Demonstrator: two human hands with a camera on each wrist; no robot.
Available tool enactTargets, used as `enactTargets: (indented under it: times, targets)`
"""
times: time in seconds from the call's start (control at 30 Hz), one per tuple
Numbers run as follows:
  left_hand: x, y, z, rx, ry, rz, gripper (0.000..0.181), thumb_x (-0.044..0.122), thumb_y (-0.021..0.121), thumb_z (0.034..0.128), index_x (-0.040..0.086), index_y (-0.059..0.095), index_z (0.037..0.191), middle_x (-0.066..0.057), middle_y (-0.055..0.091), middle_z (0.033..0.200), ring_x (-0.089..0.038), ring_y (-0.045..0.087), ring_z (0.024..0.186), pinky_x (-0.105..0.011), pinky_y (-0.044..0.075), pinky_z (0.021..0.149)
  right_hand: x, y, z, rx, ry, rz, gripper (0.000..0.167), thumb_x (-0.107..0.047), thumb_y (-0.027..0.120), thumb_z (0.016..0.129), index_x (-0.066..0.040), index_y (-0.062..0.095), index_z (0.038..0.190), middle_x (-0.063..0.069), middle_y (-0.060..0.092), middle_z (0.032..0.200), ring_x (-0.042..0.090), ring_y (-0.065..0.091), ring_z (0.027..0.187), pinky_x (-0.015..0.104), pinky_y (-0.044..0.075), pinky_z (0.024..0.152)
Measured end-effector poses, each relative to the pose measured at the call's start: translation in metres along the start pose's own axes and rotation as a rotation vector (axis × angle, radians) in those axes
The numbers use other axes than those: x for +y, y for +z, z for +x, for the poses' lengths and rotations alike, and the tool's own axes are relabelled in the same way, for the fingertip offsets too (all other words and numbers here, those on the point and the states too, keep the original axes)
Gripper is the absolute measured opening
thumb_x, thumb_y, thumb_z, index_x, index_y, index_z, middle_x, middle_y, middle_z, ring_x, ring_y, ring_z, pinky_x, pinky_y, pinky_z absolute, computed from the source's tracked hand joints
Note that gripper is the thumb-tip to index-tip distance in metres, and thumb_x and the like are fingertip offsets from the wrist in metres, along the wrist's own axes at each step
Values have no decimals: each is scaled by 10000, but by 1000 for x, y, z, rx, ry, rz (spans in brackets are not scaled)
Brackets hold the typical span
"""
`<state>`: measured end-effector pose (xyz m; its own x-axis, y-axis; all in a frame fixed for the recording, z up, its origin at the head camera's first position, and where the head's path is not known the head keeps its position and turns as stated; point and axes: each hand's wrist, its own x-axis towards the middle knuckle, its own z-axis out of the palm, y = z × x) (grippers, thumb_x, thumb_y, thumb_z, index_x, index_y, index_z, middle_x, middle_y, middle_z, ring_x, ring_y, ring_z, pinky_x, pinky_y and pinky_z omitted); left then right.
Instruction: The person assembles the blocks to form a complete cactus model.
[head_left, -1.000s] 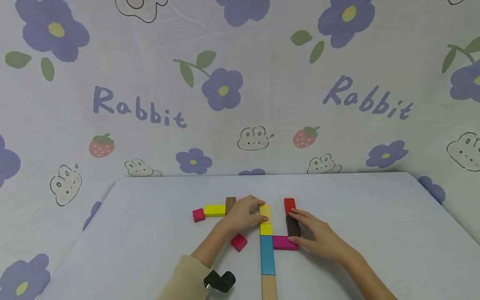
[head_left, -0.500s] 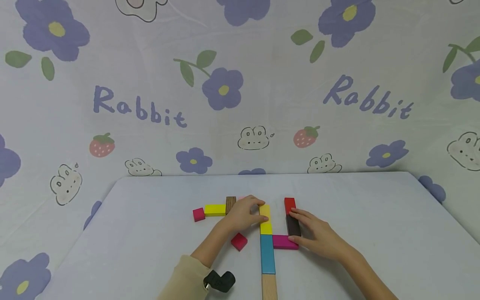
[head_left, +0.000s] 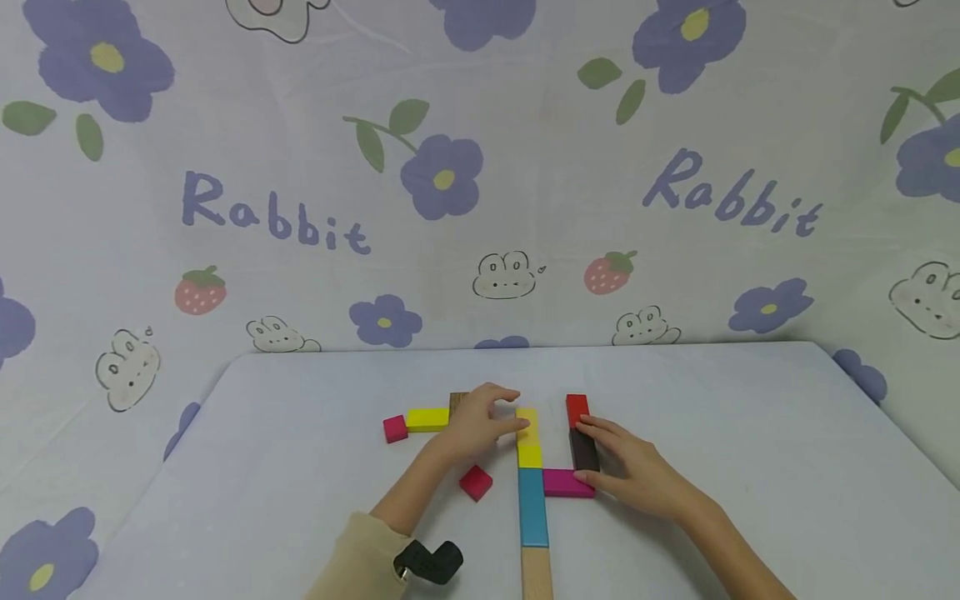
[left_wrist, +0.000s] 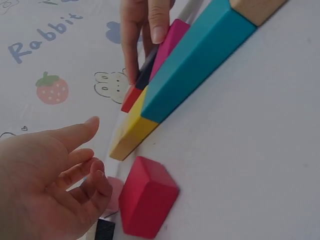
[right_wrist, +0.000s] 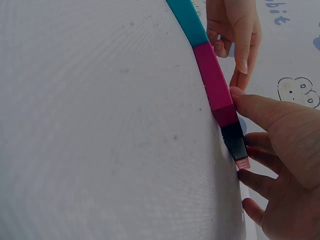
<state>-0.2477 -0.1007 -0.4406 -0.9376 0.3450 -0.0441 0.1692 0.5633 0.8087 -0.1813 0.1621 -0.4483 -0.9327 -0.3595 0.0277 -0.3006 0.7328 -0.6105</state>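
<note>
Laid end to end on a white tabletop [head_left: 262,475], in one straight row: a tan bar [head_left: 536,575], a blue bar [head_left: 533,507] and a yellow stretch [head_left: 531,452]. Butted crosswise against the blue bar's right side: a magenta bar [head_left: 561,482], with a dark bar [head_left: 584,454] and then a red bar [head_left: 577,407] leading away from its outer end. Spread out left of the row: a loose red cube [head_left: 476,483], a partly hidden pink piece [left_wrist: 115,194], and, farther left, a crimson cube [head_left: 395,429], a lemon bar [head_left: 427,419] and a brown block [head_left: 457,403].

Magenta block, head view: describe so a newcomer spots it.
On the white table, find the long blue block. The magenta block abuts its right side, near the right hand. Unlike that block and the black block, it lies crosswise.
</note>
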Motion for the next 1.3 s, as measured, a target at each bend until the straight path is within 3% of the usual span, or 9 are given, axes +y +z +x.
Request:
enactTargets:
  times: [0.2,0.33,0.43,0.63,0.87,1.13,1.3]
  targets:
    - [0,-17,-4,90,21,-31,476,240,760,985,79,652,1419,-132,629,1407,-323,593,1233,-454,589,1014,-1,1,0,2,-1,-10,726,-372,792,937,-57,527,1536,220,467,1597,488,435,1465,644,476,1099]
    - [-7,-26,-2,150,36,-24,475,195,779,969,50,658,1405,-147,648,1323,-329,638,1134,-417,612,958,-1,0,0,5,0,-11,727,-372,793,936,-58,528,1537,222,466,1596,492,434,1465,644,474,1101]
    - [-15,-31,0,165,25,-25,478,154,790,956,15,659,1394,-168,641,1294,-345,673,1150,-409,606,980,-1,1,0,7,1,-9,727,-370,794,935,-56,530,1535,223,468,1594,494,434,1464,644,475,1099]
    - [-22,-34,2,137,-7,14,485,138,822,923,-9,674,1360,-174,637,1266,-319,642,1129,-405,608,975,1,1,1,10,-10,-12,721,-364,792,940,-48,531,1533,222,472,1593,489,436,1466,639,466,1111]
    - [-23,-34,4,78,-4,113,584,197,900,852,5,681,1358,-106,625,1130,-218,544,997,-290,545,803,1,1,1,10,-31,-11,724,-355,798,937,-34,530,1528,230,473,1588,493,445,1456,641,463,1112]
    - [-25,-32,7,61,-13,182,628,201,916,826,30,675,1379,-123,629,1233,-248,563,1080,-391,578,977,0,1,0,3,-6,-5,726,-354,802,933,-42,531,1530,232,469,1591,493,439,1458,641,469,1106]
    - [-26,-30,7,68,-8,202,615,207,910,835,40,675,1378,-125,630,1259,-255,577,1112,-407,577,1010,0,0,1,13,-18,-11,720,-355,797,938,-42,532,1530,224,478,1588,485,445,1459,637,461,1115]
